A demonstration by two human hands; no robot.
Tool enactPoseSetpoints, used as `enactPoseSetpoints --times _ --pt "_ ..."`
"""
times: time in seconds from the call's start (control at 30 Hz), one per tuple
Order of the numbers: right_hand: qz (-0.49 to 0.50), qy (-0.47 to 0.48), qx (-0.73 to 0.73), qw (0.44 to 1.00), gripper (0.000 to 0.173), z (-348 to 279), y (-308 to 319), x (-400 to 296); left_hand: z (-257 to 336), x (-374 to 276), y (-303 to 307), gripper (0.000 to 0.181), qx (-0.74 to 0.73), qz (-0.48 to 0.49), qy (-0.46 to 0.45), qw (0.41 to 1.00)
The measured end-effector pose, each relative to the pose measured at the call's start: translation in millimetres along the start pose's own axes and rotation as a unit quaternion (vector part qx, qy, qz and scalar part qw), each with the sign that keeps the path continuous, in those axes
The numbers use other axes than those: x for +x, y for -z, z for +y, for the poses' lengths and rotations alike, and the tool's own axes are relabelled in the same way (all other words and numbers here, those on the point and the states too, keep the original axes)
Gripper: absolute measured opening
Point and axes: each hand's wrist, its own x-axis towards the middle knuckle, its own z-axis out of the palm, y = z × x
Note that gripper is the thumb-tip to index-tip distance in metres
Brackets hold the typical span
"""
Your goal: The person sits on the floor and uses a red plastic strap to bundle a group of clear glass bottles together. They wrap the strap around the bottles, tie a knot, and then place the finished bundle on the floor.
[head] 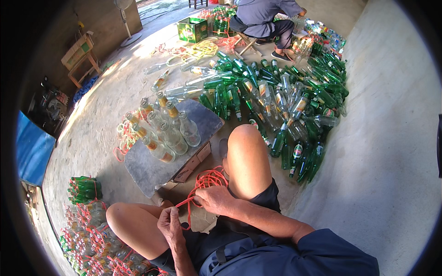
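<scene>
Red plastic cord [210, 178] lies in a loose tangle between my knees, with a strand stretched between my hands. My left hand [171, 222] pinches one part of the cord between thumb and fingers, above my thigh. Closer to the tangle, my right hand [214, 199] grips the cord too, its back turned up. In front of my knees, several clear glass bottles [169, 138] stand upright in a close group on a grey board [152, 176]. The board rests on a box. Beside it, more red and yellow cord [129, 132] lies on the floor.
Green and clear glass bottles [276, 86] lie heaped along the wall at the right. Tied bottle bundles [93, 234] stand at the lower left. Farther off are yellow cord [198, 50], a green crate [192, 30], a fan [126, 24] and a co-worker [262, 19] seated on a stool.
</scene>
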Motion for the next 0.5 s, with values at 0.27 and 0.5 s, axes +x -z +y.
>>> enactPoseSetpoints --times 0.27,0.5 --pt "0.000 0.004 -0.006 1.000 0.023 -1.9 3.6 -0.5 -3.3 0.4 0.8 0.025 -0.009 -0.003 -0.004 1.000" --pt "-0.012 0.000 -0.016 1.000 0.023 -0.4 1.8 -0.2 -0.4 -0.9 0.6 0.024 -0.006 -0.004 0.001 1.000"
